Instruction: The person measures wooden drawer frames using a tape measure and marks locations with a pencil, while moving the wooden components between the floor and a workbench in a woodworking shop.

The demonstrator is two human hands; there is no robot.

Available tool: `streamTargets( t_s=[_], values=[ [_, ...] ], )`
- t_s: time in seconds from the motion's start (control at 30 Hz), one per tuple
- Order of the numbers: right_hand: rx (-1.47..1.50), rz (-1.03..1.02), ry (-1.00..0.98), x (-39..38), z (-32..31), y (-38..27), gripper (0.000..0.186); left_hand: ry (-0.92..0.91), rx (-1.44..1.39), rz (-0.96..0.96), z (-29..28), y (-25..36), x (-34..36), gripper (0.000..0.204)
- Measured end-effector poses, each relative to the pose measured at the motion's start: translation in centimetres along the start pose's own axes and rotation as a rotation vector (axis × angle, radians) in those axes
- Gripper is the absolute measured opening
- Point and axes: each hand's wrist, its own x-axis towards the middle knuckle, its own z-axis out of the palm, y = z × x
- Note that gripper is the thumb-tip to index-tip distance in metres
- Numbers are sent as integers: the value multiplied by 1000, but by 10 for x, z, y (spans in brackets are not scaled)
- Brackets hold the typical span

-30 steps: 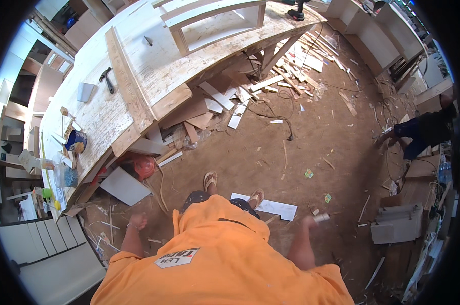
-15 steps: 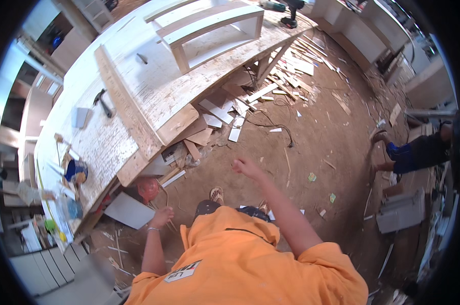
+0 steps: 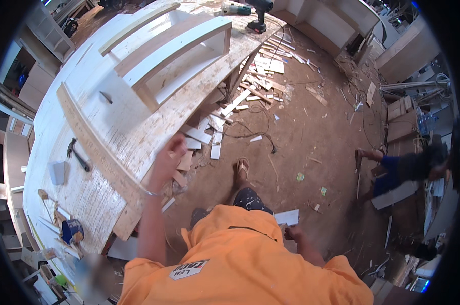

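And up comes the left hand (image 3: 174,147), swung forward from low at the side, a blur now against the workbench (image 3: 102,185) edge! The right hand (image 3: 293,234) has dropped from out front back beside the orange shirt (image 3: 250,267), and the right sandalled foot (image 3: 243,165) has stepped ahead.

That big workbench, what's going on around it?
A person in an orange shirt is beside the workbench. The blurred left hand is by the bench edge, whether touching I can't tell; the right hand is low, near a white board. The hands hold nothing I can make out. On the bench are a hammer, a long plank, a wooden frame and a drill. Another person is at the right.
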Motion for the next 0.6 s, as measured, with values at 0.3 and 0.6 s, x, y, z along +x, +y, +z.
streamTargets(
  t_s=[0.3, 0.6],
  values=[
    [-71, -818, -42, 94, 60, -482, 25, 376, 1109, -27, -92, 30, 261, 89],
    [-568, -1547, 139, 93, 169, -957, 23, 461, 1066, -130, -65, 46, 285, 90]
  ],
)
